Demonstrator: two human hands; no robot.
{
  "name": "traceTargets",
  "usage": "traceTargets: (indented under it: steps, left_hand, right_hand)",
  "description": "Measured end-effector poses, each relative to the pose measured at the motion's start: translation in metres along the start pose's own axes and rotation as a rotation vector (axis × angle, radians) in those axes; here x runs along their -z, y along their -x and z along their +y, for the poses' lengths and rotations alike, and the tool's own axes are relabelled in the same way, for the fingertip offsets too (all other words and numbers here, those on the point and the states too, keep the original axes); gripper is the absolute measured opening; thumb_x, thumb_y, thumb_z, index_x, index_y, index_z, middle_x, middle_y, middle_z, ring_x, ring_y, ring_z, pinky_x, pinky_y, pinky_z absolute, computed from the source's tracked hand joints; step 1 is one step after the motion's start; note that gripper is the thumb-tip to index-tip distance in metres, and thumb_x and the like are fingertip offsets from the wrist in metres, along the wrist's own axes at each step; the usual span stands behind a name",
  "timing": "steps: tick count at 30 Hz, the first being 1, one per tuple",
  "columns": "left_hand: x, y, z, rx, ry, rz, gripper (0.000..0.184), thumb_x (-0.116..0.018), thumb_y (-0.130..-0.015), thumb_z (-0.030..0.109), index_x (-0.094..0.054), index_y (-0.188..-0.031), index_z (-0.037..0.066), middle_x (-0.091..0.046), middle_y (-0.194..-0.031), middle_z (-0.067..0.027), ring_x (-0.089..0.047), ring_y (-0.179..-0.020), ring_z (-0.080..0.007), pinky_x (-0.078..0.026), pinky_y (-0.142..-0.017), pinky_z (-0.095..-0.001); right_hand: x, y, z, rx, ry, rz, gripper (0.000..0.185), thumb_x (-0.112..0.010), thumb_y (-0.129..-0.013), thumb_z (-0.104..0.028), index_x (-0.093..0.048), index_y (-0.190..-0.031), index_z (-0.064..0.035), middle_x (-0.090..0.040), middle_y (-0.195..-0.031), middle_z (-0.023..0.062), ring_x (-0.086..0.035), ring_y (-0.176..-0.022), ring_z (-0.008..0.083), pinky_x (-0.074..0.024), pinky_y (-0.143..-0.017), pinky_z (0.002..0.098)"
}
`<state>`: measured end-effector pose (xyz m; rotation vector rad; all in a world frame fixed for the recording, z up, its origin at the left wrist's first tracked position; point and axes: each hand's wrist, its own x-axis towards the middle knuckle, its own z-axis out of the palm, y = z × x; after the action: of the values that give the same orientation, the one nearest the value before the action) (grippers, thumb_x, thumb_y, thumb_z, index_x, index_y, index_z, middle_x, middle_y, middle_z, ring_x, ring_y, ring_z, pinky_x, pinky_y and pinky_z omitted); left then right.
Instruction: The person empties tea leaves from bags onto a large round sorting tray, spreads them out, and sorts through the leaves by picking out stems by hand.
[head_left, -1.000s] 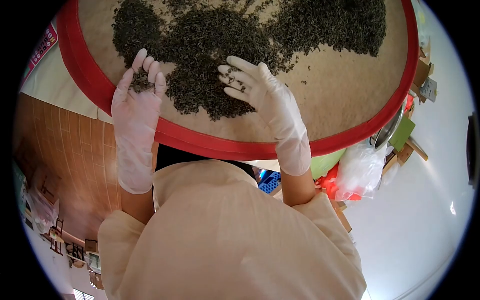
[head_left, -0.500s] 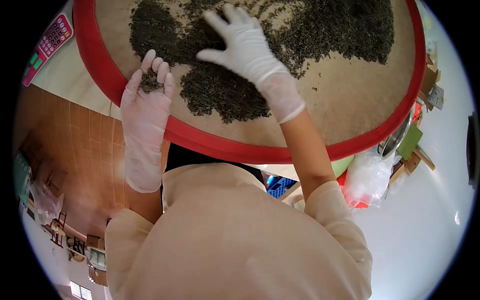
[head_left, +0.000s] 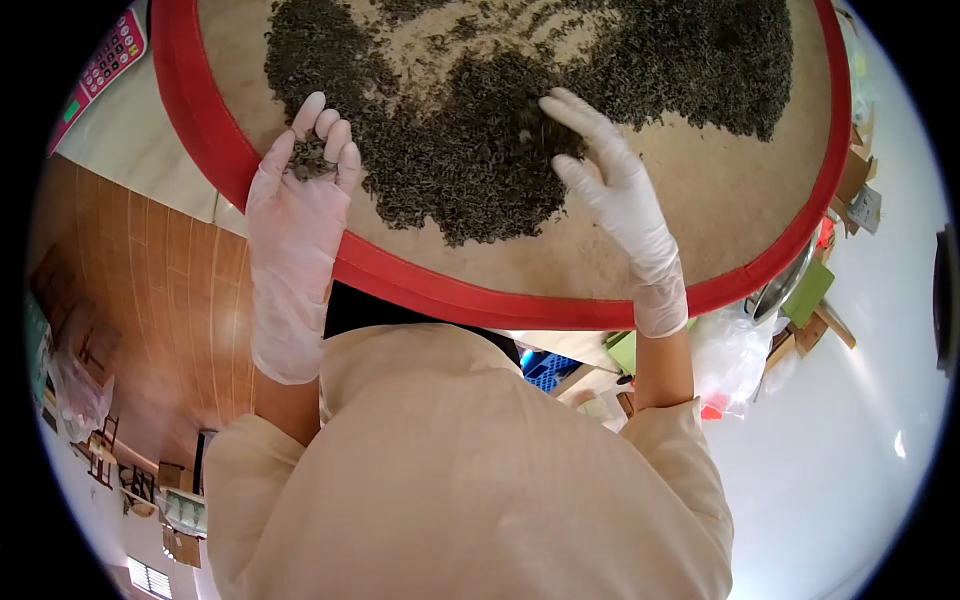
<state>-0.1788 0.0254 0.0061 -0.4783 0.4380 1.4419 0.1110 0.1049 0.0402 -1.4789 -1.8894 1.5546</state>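
Note:
Dark, dried, curled leaves that look like tea [head_left: 460,180] lie spread over a round tray [head_left: 720,210] with a red rim. My left hand [head_left: 300,200], in a thin whitish glove, is turned palm up at the tray's left edge. Its fingers curl around a small bunch of the leaves [head_left: 312,158]. Over the right side of the nearer heap is my right hand [head_left: 615,180], gloved too, with thumb and fingers apart. Some leaves beside its fingertips are blurred, and whether the fingertips touch the heap is hard to see.
A pink calculator-like keypad device [head_left: 100,70] rests on the pale tabletop [head_left: 140,150] left of the tray. At the right are a clear plastic bag [head_left: 735,355], a metal bowl [head_left: 785,280] and cardboard pieces. A blue crate [head_left: 548,370] shows below the table.
My right hand has swept right and towards me, from the heap's far part to its right side. Leaves have shifted with it, baring more tray behind. My left hand has barely moved.

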Motion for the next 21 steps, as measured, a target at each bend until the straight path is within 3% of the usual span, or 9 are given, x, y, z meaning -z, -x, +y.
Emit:
traceTargets:
  steps: [4,6,8,10,11,13,15,18,21]
  left_hand:
    - [-0.001,-0.001,0.0,0.01,0.005,-0.004,0.039,-0.04,-0.097,0.011,-0.041,-0.132,-0.007,-0.05,-0.116,-0.015,-0.051,-0.106,-0.0255,-0.045,-0.094,-0.0384]
    - [0.0,-0.001,0.003,0.007,-0.009,-0.009,0.039,-0.04,-0.097,0.011,-0.041,-0.132,-0.006,-0.05,-0.117,-0.0148,-0.051,-0.106,-0.0255,-0.045,-0.094,-0.0383]
    - [0.001,-0.001,0.005,0.006,-0.005,-0.016,0.04,-0.038,-0.097,0.011,-0.041,-0.133,-0.005,-0.049,-0.117,-0.0148,-0.05,-0.107,-0.0255,-0.044,-0.095,-0.0398]
    - [0.001,-0.002,0.007,0.02,0.001,-0.028,0.039,-0.038,-0.097,0.011,-0.041,-0.133,-0.004,-0.049,-0.117,-0.0147,-0.05,-0.107,-0.0253,-0.044,-0.095,-0.0402]
    - [0.0,-0.003,0.008,0.025,0.009,-0.038,0.039,-0.037,-0.097,0.011,-0.041,-0.134,-0.003,-0.049,-0.117,-0.0146,-0.049,-0.108,-0.0251,-0.043,-0.096,-0.0407]
    - [-0.004,-0.003,0.009,0.038,0.004,-0.047,0.039,-0.036,-0.097,0.011,-0.041,-0.134,-0.002,-0.049,-0.117,-0.014,-0.049,-0.108,-0.0249,-0.042,-0.097,-0.0413]
    - [-0.005,-0.002,0.01,0.024,-0.014,-0.04,0.039,-0.036,-0.097,0.01,-0.04,-0.134,-0.002,-0.049,-0.117,-0.0129,-0.048,-0.108,-0.0245,-0.042,-0.097,-0.0412]
    - [-0.004,-0.001,0.007,0.023,-0.038,-0.057,0.04,-0.036,-0.097,0.009,-0.038,-0.135,-0.002,-0.047,-0.119,-0.0116,-0.047,-0.107,-0.0236,-0.042,-0.097,-0.041]
    - [0.001,-0.004,0.007,0.058,-0.024,-0.078,0.039,-0.034,-0.097,0.01,-0.04,-0.135,0.0,-0.05,-0.119,-0.0127,-0.049,-0.11,-0.0259,-0.041,-0.098,-0.0422]
  right_hand:
    - [0.011,0.012,0.017,-0.072,-0.051,0.283,0.041,-0.056,-0.085,0.002,-0.056,-0.124,-0.0107,-0.052,-0.132,0.0121,-0.048,-0.123,0.0229,-0.0412,-0.1,0.033]
    - [0.005,0.016,0.01,-0.217,0.108,0.461,0.034,-0.056,-0.085,0.001,-0.059,-0.118,-0.0067,-0.06,-0.119,0.0112,-0.058,-0.11,0.0225,-0.0466,-0.094,0.0325]
    - [-0.022,0.015,0.007,0.055,0.421,0.437,0.028,-0.056,-0.083,0.001,-0.062,-0.11,-0.0039,-0.064,-0.109,0.0121,-0.062,-0.1,0.026,-0.0486,-0.091,0.036]
    - [-0.055,0.008,0.008,0.34,0.506,0.303,0.028,-0.06,-0.072,0.0,-0.063,-0.099,-0.003,-0.063,-0.104,0.0157,-0.061,-0.097,0.0312,-0.0493,-0.089,0.0409]
    - [-0.077,0.006,0.003,0.41,0.56,0.236,0.026,-0.061,-0.067,-0.002,-0.062,-0.093,-0.004,-0.063,-0.097,0.0145,-0.062,-0.093,0.0296,-0.0503,-0.085,0.0404]
    - [-0.112,0.012,-0.015,0.542,0.527,0.204,0.011,-0.058,-0.07,-0.006,-0.059,-0.081,-0.0064,-0.059,-0.079,0.011,-0.06,-0.079,0.0262,-0.0503,-0.069,0.0383]
    - [-0.116,0.019,-0.016,0.286,0.513,0.052,0.006,-0.055,-0.074,-0.008,-0.059,-0.079,-0.0069,-0.057,-0.071,0.0087,-0.059,-0.071,0.0258,-0.0484,-0.061,0.0381]
    - [-0.088,0.019,0.009,0.195,0.372,0.639,0.003,-0.06,-0.082,-0.007,-0.063,-0.083,-0.0065,-0.059,-0.069,0.0078,-0.056,-0.061,0.0249,-0.0464,-0.055,0.0359]
    - [-0.054,0.024,0.028,-0.202,0.264,0.806,0.011,-0.069,-0.078,-0.011,-0.066,-0.089,-0.008,-0.06,-0.073,0.0046,-0.056,-0.064,0.0199,-0.0473,-0.06,0.0309]
